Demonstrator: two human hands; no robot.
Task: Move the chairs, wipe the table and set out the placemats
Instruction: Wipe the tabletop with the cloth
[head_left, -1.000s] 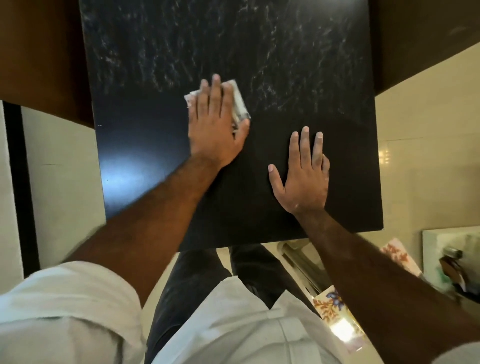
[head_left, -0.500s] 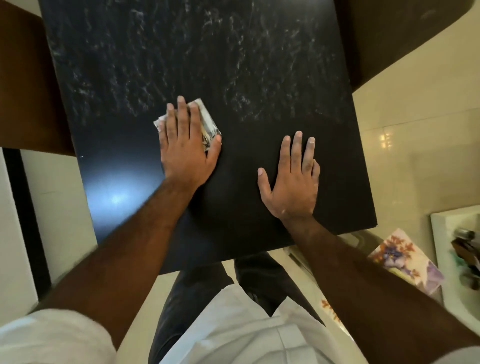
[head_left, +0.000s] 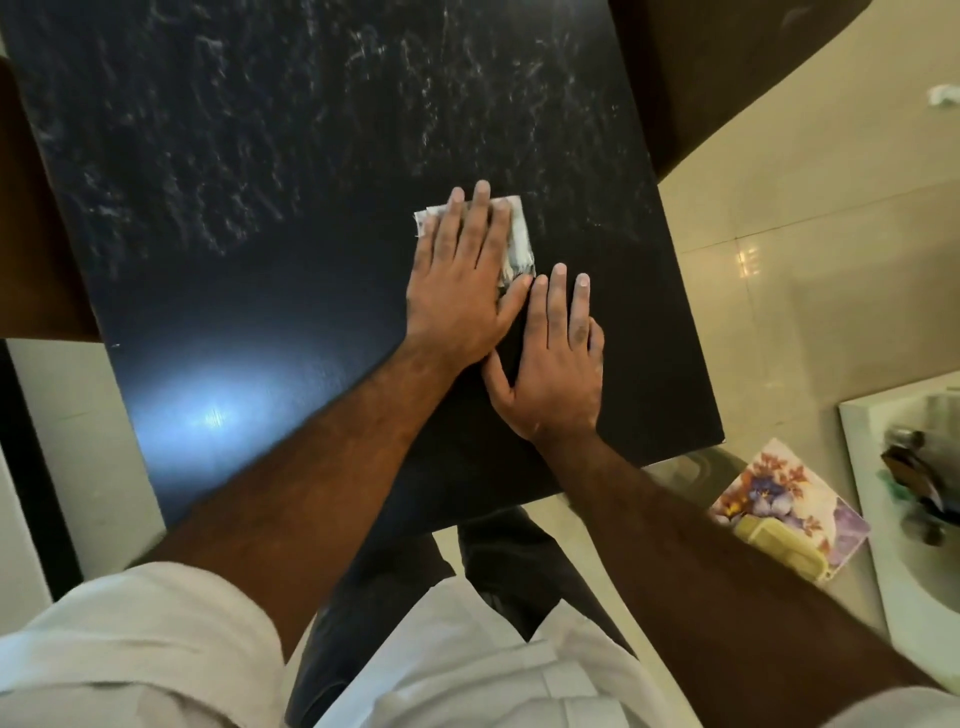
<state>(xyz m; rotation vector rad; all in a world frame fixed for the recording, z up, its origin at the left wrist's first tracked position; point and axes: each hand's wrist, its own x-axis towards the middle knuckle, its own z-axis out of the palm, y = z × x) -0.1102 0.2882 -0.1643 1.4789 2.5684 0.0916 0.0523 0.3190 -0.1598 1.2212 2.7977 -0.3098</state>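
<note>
**Both palms flat on the desk (head_left: 260, 312), cloth (head_left: 519, 234) under the left one**

Left grip (head_left: 457, 280): palm down, fingers straight and pressed close together. It presses a folded white cloth onto the black desk. The cloth shows past the fingertips and along the thumb side, where its edge looks frayed. It lies on the right half of the desk, about midway between the near and far edges.

Right grip (head_left: 556, 374): palm down on bare desk just beside the left one, nearer the body. Its fingers are straight and slightly spread, and it holds nothing. Its forefinger lies against or just beside the left thumb and the near corner of the cloth; contact cannot be told.

Desk surface: pale streaky smears (head_left: 363, 130) cover the far part. The near part is plain and dark, with a bright reflection (head_left: 213, 415) toward the near left.

Placemat (head_left: 789, 499): floral print, off the desk, low beside its near right corner. What it lies on cannot be told. A white basin (head_left: 872, 545) holding blurred dark things stands just to its right.

Surroundings: pale tiled floor (head_left: 779, 208), with a small white scrap (head_left: 943, 96) on it at the far right. A brown surface (head_left: 727, 78) adjoins the far right corner of the desk; whether it is a chair cannot be told.
</note>
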